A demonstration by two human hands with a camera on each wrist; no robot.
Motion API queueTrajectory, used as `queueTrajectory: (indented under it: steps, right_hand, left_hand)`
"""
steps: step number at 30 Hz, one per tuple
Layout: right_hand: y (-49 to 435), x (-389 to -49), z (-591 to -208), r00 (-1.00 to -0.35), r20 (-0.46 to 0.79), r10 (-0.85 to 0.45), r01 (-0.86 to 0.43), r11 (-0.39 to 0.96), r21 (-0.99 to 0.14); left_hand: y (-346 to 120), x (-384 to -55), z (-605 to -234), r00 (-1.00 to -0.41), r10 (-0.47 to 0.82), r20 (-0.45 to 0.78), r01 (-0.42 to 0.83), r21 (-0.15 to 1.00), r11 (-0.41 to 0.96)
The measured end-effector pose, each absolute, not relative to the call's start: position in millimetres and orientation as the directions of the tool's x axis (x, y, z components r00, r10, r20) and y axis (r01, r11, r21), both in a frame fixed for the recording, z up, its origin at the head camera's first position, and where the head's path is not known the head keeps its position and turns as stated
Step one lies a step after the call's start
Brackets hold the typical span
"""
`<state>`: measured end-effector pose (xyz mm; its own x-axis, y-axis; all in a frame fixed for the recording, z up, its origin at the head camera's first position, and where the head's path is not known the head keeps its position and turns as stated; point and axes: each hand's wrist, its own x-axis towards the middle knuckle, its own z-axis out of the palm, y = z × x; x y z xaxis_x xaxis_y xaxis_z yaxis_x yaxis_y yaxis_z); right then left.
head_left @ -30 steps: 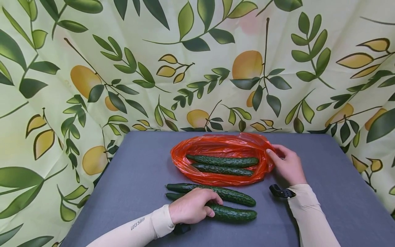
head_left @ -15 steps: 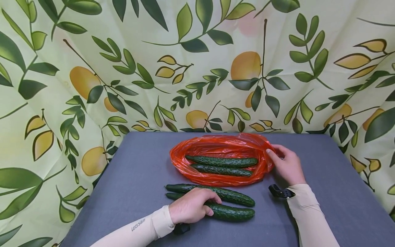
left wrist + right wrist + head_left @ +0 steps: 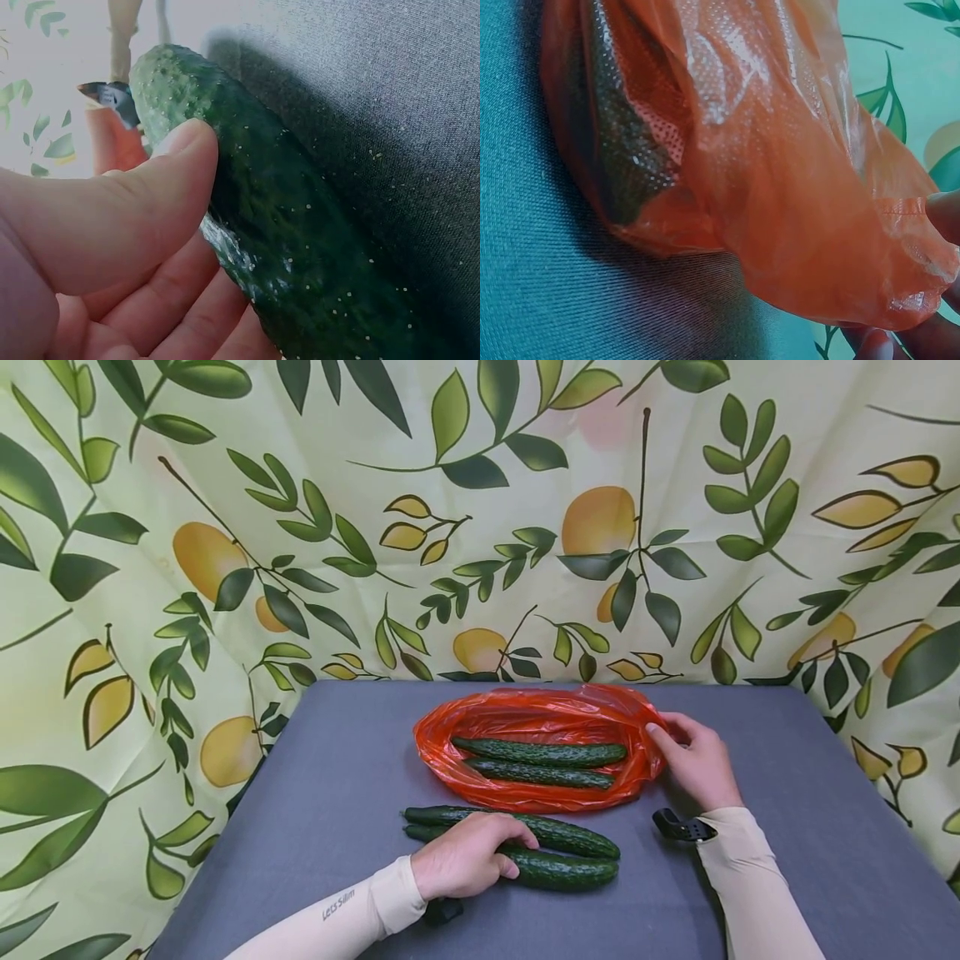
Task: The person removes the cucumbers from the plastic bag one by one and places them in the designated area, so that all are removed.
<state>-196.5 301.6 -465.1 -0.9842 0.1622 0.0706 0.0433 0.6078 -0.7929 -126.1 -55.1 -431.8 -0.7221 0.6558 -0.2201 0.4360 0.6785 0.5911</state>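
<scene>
Grasping step, with the bag held at one end. The left hand (image 3: pixel 468 857) has its thumb and fingers closed about the near cucumber (image 3: pixel 566 870), which lies close beside the far cucumber (image 3: pixel 573 837) at the front of the table (image 3: pixel 330 760); whether it is raised off the surface cannot be told. The right hand (image 3: pixel 701 762) pinches the right end of the red bag (image 3: pixel 450 782), whose mouth gapes around the rear bagged cucumber (image 3: pixel 540 752) and the front bagged cucumber (image 3: pixel 543 773). Judged from this arrangement, the step in hand is securing the near cucumber; the next move appears to call for a lift clear of its neighbour and a carry over the front rim, the mouth held spread so the thin film does not fold inward.
</scene>
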Motion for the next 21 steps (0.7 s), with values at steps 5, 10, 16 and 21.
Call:
queueTrajectory:
  steps: [5, 10, 16, 21]
  right_hand:
    - [303, -196, -466, -0.984, 0.066, 0.166, 0.049, 0.608, -0.792]
    - [304, -197, -467, -0.985, 0.063, 0.163, 0.049, 0.607, -0.793]
    - [305, -197, -466, -0.985, 0.066, 0.157, 0.044, 0.61, -0.791]
    - [306, -197, -470, -0.986, 0.049, 0.158, 0.057, 0.606, -0.793]
  left_hand:
    - [-53, -126, -433, -0.718, 0.659, -0.226, 0.43, 0.601, 0.674]
    - [-52, -124, -435, -0.723, 0.655, -0.22, 0.447, 0.574, 0.686]
    - [-50, -124, -435, -0.723, 0.651, -0.232, 0.447, 0.561, 0.697]
    - [-48, -129, -426, -0.707, 0.677, -0.203, 0.465, 0.589, 0.662]
